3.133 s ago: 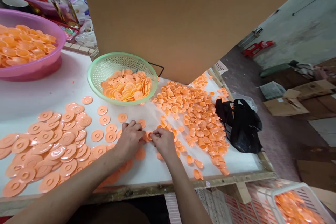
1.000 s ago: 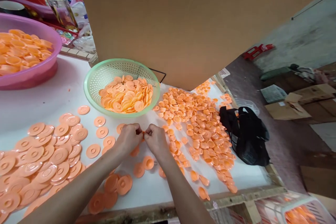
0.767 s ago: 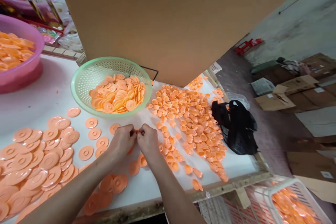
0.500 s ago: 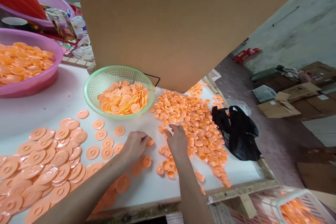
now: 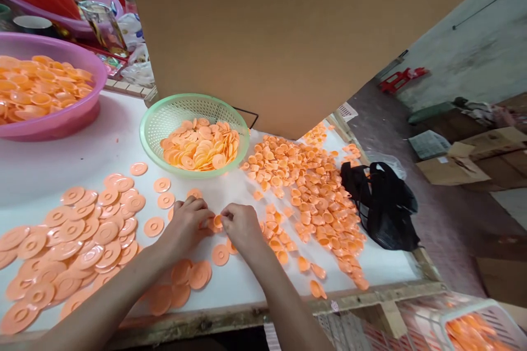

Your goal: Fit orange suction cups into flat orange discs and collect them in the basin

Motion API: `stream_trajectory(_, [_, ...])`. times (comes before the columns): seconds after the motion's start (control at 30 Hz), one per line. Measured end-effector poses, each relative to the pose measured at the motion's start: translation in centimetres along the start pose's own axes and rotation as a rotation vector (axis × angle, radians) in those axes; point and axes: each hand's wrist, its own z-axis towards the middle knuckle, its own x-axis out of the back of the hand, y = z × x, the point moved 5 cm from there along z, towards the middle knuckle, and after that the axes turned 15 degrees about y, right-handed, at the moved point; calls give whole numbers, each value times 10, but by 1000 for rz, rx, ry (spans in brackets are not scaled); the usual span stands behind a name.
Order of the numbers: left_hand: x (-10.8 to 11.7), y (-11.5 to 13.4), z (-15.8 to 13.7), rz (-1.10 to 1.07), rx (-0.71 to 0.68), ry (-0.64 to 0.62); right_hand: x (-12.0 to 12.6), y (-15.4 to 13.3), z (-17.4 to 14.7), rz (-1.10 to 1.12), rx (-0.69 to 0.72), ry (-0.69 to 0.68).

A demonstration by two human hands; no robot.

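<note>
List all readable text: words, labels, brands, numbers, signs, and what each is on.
None readable.
White patch on the open carton: too small to read.
Packets at upper left: any print is too blurred.
Pale mark on the wooden table edge: can't tell if it's writing.
Orange discs, orange cups: no lettering visible.

Both slim forearms (image 5: 119, 296) are bare, tapering toward narrow wrists (image 5: 256, 255) and bare fingers (image 5: 229, 210).

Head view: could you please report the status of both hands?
Left hand, right hand: both at small orange cup, grips unclear. Orange disc nearby. Green colander beyond, apart from both.
</note>
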Motion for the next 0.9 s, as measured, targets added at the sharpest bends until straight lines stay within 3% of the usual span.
stream_trajectory(0.2, [-5, -1, 4, -6, 89, -34, -17, 2, 2, -72, 4, 9])
stream_trajectory(0.5, [8, 3, 4, -15, 76, -105, -1, 11, 3, 54, -195, 13])
stream_trajectory(0.63, [3, 1, 1, -8, 44, -45, 4, 10, 4, -3, -195, 25])
stream_trajectory(0.9, [7, 6, 0, -36, 26, -38, -15, 2, -2, -117, -64, 26])
